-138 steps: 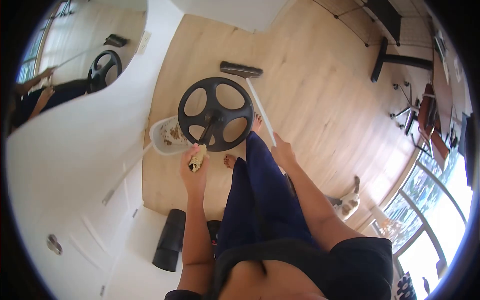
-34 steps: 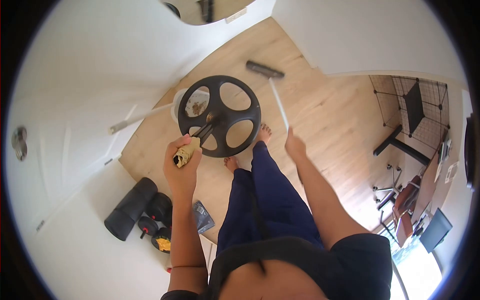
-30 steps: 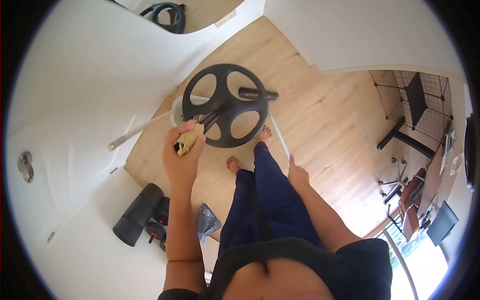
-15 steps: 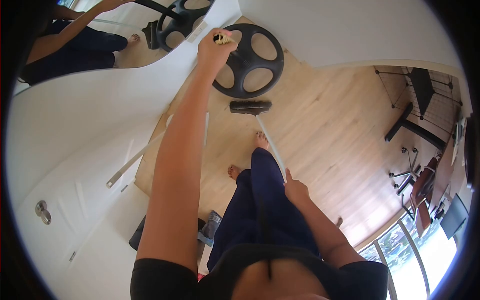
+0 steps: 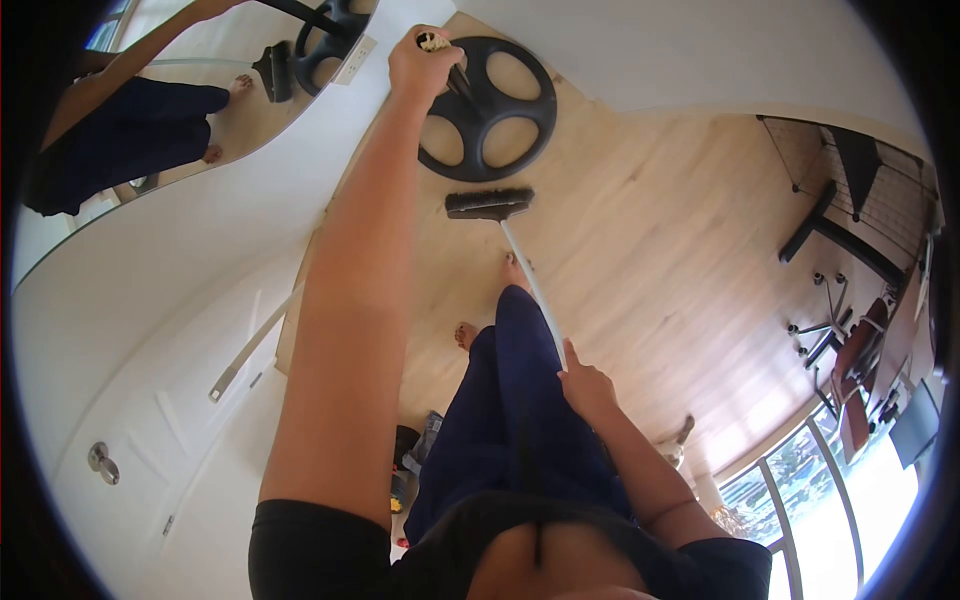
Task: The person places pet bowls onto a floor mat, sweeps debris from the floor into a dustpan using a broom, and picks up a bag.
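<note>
My left hand [image 5: 420, 65] reaches far forward, its fingers wrapped round the top of a dark upright pole with pale, cord-like material at its end. That pole rises from a round black stand base [image 5: 488, 123] with large oval openings, resting on the floor by the wall. Lower right, my right hand [image 5: 588, 388] grips the light handle of a broom [image 5: 488, 204], thumb along the shaft. The broom's dark bristled head lies on the floor just short of the base, close but apart from it. My bare feet stand behind the broom head.
A mirror [image 5: 200, 110] hangs on the left wall above a white door [image 5: 140, 440]. A pale long handle [image 5: 250, 345] leans there. At right are a wire rack [image 5: 880, 185], a black T-shaped leg [image 5: 840, 240] and an office chair [image 5: 825, 330]. What looks like a cat [image 5: 675, 448] is behind my right arm.
The view has shifted slightly, so the base and broom appear a little up and left. Both hands keep their grips. More of the animal shows behind my right arm.
</note>
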`<state>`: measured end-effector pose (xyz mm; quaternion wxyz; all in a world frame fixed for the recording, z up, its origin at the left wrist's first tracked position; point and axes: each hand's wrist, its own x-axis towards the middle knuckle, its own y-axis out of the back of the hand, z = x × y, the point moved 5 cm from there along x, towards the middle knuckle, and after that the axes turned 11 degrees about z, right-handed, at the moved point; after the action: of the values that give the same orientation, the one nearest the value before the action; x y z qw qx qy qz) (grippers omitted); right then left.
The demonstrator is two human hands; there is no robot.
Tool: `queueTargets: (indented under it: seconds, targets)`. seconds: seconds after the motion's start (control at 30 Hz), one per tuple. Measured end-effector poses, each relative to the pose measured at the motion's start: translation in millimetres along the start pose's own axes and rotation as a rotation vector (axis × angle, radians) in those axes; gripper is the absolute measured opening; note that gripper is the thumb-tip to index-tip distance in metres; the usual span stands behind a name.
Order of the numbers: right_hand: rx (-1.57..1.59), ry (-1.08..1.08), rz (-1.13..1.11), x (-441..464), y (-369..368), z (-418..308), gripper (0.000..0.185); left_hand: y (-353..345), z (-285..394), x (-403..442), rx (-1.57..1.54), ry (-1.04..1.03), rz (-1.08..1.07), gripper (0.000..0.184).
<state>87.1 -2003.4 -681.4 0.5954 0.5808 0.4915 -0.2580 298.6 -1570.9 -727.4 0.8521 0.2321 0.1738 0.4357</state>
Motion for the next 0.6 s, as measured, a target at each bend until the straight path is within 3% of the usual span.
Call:
queueTargets:
  seconds: [0.07,0.1,0.23,0.33,0.37,0.4,0.47,0.5,0.57,0.6]
  targets:
    - [0.016,0.005,-0.001,0.0,-0.2,0.4,0.058,-0.8,7.8,2.1,-0.018,-0.066,0.039,0.026]
    - [0.016,0.002,-0.004,1.3,-0.6,1.8,0.058,-3.5,5.5,5.3,0.030,0.009,-0.080,0.043]
    - [-0.003,-0.017,-0.040,2.8,2.6,2.1,0.057,-7.0,6.3,7.9,-0.104,-0.136,-0.028,0.031]
    - [-0.008,-0.020,-0.045,0.5,1.3,3.9,0.056,-3.9,10.6,3.0,0.008,-0.173,-0.008,0.054]
    - [0.004,0.007,0.000,-1.3,4.6,4.0,0.056,-2.8,11.5,-3.6,-0.011,-0.134,-0.049,0.074]
    - [0.007,-0.004,0.000,-4.0,8.2,6.9,0.056,-3.8,14.6,-13.5,-0.016,-0.133,-0.059,0.074]
    - [0.085,-0.031,0.033,-19.4,23.9,7.5,0.056,11.4,2.8,-32.7,-0.043,-0.136,0.282,0.068]
    - [0.100,-0.054,0.068,-29.1,32.5,14.2,0.056,10.5,-8.6,-35.6,-0.072,-0.018,0.185,0.088]
    - [0.085,-0.111,0.110,-47.6,57.9,25.0,0.056,24.1,-12.9,-60.2,-0.034,0.211,0.156,0.078]
    - [0.066,-0.155,0.148,-51.6,68.0,31.5,0.056,26.8,-26.5,-64.3,-0.144,0.255,0.015,0.066]
